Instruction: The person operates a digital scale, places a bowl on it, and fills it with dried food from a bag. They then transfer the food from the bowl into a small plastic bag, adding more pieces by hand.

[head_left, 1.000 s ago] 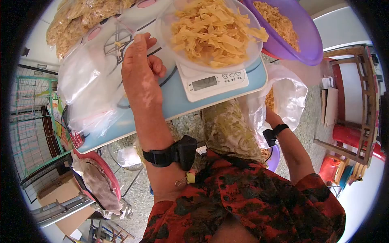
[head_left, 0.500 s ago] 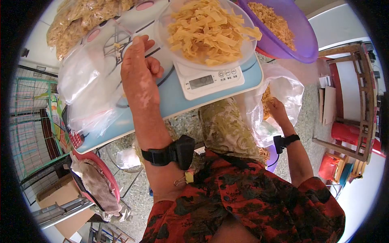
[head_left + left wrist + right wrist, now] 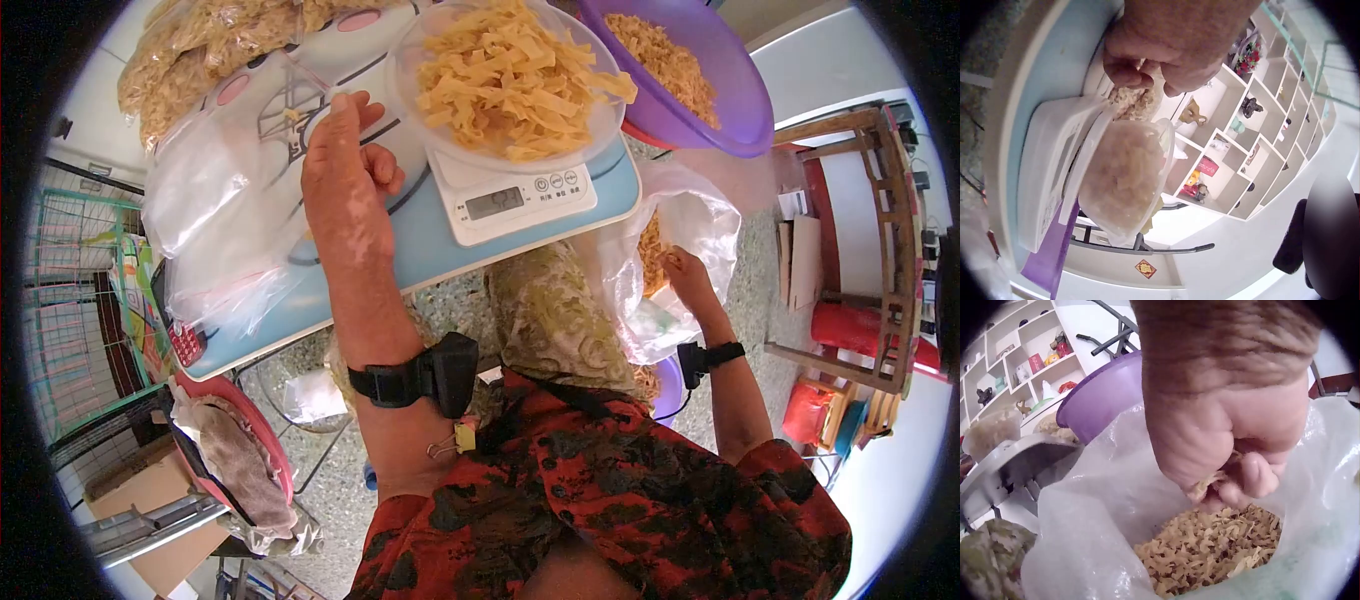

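On a white digital scale (image 3: 525, 205) sits a translucent bowl (image 3: 405, 95) heaped with pale yellow strips (image 3: 510, 85). The left hand (image 3: 348, 185) rests by the table edge, left of the bowl, its fingers loosely curled around nothing. Over an open plastic bag (image 3: 1085, 512) of small dried pieces (image 3: 1210, 550), the right hand (image 3: 1229, 437) has curled fingers pinching a few pieces. In the head view this right hand (image 3: 692, 285) is above the bag, lower right of the table.
A purple basin (image 3: 735, 100) with more pieces stands beyond the bowl at right. Filled clear bags (image 3: 215, 50) lie at the table's upper left, with empty plastic bags (image 3: 200, 200) below them. A wooden frame (image 3: 890, 250) is at the far right.
The right hand has risen from inside the bag, where it was partly hidden, and now shows above the pieces. The left hand has barely moved. The table and bowl have shifted slightly left in view.
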The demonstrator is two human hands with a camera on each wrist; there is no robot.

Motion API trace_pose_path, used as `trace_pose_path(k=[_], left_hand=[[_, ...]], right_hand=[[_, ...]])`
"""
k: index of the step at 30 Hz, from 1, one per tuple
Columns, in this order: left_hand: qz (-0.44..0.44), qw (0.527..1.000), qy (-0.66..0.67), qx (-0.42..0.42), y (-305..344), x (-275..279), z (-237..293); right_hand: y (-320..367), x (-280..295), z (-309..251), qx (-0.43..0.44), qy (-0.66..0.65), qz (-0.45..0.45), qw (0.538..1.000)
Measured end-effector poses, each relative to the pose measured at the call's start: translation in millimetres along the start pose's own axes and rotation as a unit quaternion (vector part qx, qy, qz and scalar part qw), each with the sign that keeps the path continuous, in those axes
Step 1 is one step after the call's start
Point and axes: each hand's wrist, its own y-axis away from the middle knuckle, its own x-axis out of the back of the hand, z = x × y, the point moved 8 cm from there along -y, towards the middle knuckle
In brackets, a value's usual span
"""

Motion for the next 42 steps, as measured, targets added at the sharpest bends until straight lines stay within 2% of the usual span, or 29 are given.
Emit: trace_pose_path(k=[5, 7, 8, 11, 12, 15, 17, 19, 21, 23, 26, 29, 35, 38, 41, 42], left_hand=[[0.009, 1.000, -0.024, 0.000, 0, -1, -1], [0.015, 0.999, -0.030, 0.001, 0, -3, 2], [0.018, 0.999, -0.035, 0.004, 2, -2, 3], [-0.003, 1.000, 0.000, 0.008, 2, -1, 3], [-0.005, 1.000, 0.003, 0.008, 1, -2, 4], [-0.004, 1.000, 0.004, 0.018, 2, -1, 4], [-0.007, 1.000, -0.003, 0.023, 4, -5, 5], [-0.016, 1.000, -0.003, 0.021, 1, -2, 1], [-0.017, 1.000, -0.004, 0.015, 1, -2, 2], [-0.008, 1.000, -0.006, 0.007, 4, -2, 5], [-0.012, 1.000, -0.005, 0.012, 5, -2, 6], [-0.015, 1.000, 0.000, 0.012, 5, -3, 6], [-0.023, 1.000, 0.009, 0.012, 3, -3, 6], [-0.004, 1.000, 0.004, 0.023, 3, -1, 4], [-0.011, 0.999, 0.030, 0.025, 4, -2, 4], [-0.010, 0.999, 0.027, 0.021, 4, -2, 4]], right_hand=[[3, 8, 3, -0.065, -0.057, 0.008, 0.996], [4, 11, -10, -0.016, -0.079, -0.017, 0.997], [9, 12, -23, 0.051, 0.034, 0.008, 0.998], [29, 17, -82, 0.173, 0.182, -0.029, 0.967], [33, 34, -121, 0.252, 0.190, 0.038, 0.948], [22, 90, -176, 0.117, 0.009, 0.115, 0.986], [35, 131, -271, 0.192, -0.008, 0.190, 0.963], [42, 148, -347, 0.358, 0.031, 0.192, 0.913], [42, 145, -410, 0.439, 0.063, 0.127, 0.887], [42, 130, -449, 0.580, 0.148, 0.133, 0.790], [19, 105, -468, 0.548, 0.184, 0.070, 0.813], [11, 90, -476, 0.599, 0.222, 0.089, 0.764], [-15, 77, -474, 0.523, 0.240, 0.008, 0.818], [-6, 97, -476, 0.556, 0.162, 0.074, 0.812], [-5, 120, -478, 0.467, 0.141, 0.061, 0.871], [-7, 123, -475, 0.470, 0.058, 0.044, 0.880]])
